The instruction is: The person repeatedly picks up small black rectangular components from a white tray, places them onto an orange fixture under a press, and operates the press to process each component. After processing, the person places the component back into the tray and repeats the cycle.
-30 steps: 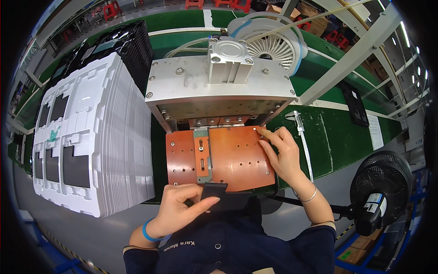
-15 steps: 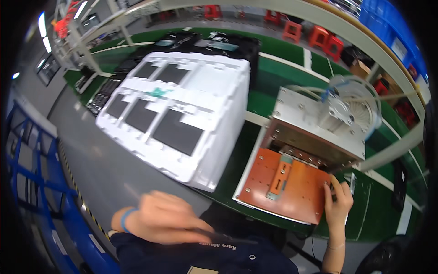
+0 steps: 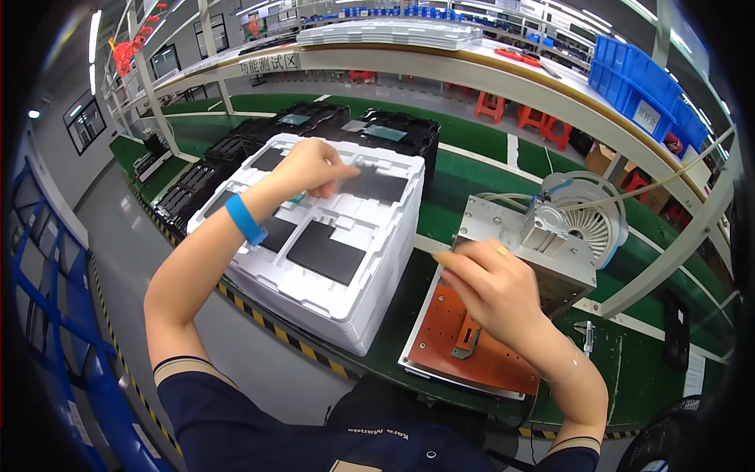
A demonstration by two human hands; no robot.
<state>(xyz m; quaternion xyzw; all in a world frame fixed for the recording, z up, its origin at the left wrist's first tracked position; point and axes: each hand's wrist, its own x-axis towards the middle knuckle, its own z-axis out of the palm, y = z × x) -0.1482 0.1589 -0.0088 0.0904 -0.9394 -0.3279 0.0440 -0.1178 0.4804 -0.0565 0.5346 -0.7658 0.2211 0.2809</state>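
My left hand (image 3: pixel 313 168) reaches over a white moulded tray (image 3: pixel 346 313) atop a stack of such trays. Its fingers are closed at the edge of a thin dark flat panel (image 3: pixel 379 187) at the tray's far right compartment; motion blurs that edge. Other dark panels, such as the near right one (image 3: pixel 324 252), lie in neighbouring compartments. My right hand (image 3: pixel 491 283) hangs above a metal press fixture (image 3: pixel 491 224), fingertips pinched together; whatever they hold, if anything, I cannot make out. Below it, an orange base plate (image 3: pixel 432 326) carries a narrow orange block (image 3: pixel 467 338), partly covered by the hand.
Black trays (image 3: pixel 314 118) stand behind the white stack. A round white fan (image 3: pixel 590 224) sits behind the press. Blue bins (image 3: pixel 637 82) rest on the raised shelf at the right. A caliper-like metal tool (image 3: pixel 586 334) lies on the green mat right of the fixture.
My left hand has moved from near my body to over the tray, bringing a dark panel to its far right compartment. My right hand has lifted off the orange plate's right edge and moved left.
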